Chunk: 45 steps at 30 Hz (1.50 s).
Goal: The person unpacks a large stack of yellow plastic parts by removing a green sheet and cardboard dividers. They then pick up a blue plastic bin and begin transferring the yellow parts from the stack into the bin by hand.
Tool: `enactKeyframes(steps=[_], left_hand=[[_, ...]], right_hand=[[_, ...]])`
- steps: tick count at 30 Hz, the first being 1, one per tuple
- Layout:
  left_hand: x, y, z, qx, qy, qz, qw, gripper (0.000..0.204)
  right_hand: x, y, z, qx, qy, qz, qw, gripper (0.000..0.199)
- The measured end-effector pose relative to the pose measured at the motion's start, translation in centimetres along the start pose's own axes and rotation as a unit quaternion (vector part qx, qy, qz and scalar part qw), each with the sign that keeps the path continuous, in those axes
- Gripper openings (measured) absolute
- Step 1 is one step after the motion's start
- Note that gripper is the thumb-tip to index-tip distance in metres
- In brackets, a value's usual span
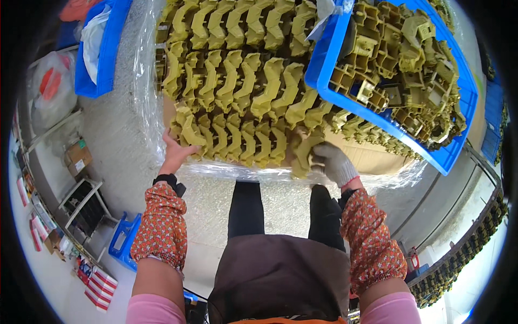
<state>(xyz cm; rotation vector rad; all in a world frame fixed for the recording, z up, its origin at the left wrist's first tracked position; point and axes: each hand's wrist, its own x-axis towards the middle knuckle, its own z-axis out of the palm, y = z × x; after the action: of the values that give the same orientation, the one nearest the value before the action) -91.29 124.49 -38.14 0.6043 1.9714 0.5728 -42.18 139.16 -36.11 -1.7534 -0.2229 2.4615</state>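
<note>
Rows of olive-yellow moulded parts [232,137] stand side by side on a cardboard-lined stack in front of me. My bare left hand [177,154] rests against the left end of the nearest row, thumb and fingers spread around the end part [189,132]. At the right end of that row, my right hand [333,163], in a pale knitted glove, has its fingers closed on one olive-yellow moulded part [304,154]. That part stands upright, a small gap away from the row. The glove hides some of the right fingertips.
A blue crate [372,116] heaped with jumbled similar parts sits tilted at the right of the stack. Clear plastic film [237,171] wraps the stack's edge. At far left are a blue bin [97,81], a small cardboard box [78,156] and shelving; a blue basket [125,240] stands lower left.
</note>
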Motion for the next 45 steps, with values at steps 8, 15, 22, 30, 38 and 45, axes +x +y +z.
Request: enactKeyframes(steps=[8, 15, 22, 30, 38, 45], left_hand=[[-1.3, -0.5, 1.2, 0.020, 0.026, 0.041, 0.999, 0.128], [-1.8, 4.9, 5.3, 0.313, 0.106, 0.075, 0.941, 0.135], [-0.6, 1.8, 1.9, 0.095, 0.000, 0.114, 0.989, 0.127], [-2.6, 0.5, -0.6, 0.026, -0.056, 0.003, 0.998, 0.112], [-13.5, 11.0, -1.2, -0.120, -0.039, 0.024, 0.992, 0.070], [-16.3, 32.4, 12.7, -0.383, -0.386, 0.065, 0.837, 0.052]], right_hand=[[1.6, 3.7, 7.6, -0.061, 0.081, -0.155, 0.983, 0.065], [5.1, 4.9, 7.0, -0.020, 0.166, -0.163, 0.972, 0.045], [4.3, 6.2, 3.5, -0.229, 0.179, -0.140, 0.947, 0.050], [-5.8, 3.1, -1.1, -0.073, 0.081, -0.232, 0.967, 0.033], [-23.7, -10.7, -1.3, 0.109, 0.174, -0.439, 0.874, 0.083], [-24.8, -23.3, -22.6, -0.309, 0.293, -0.488, 0.762, 0.050]])
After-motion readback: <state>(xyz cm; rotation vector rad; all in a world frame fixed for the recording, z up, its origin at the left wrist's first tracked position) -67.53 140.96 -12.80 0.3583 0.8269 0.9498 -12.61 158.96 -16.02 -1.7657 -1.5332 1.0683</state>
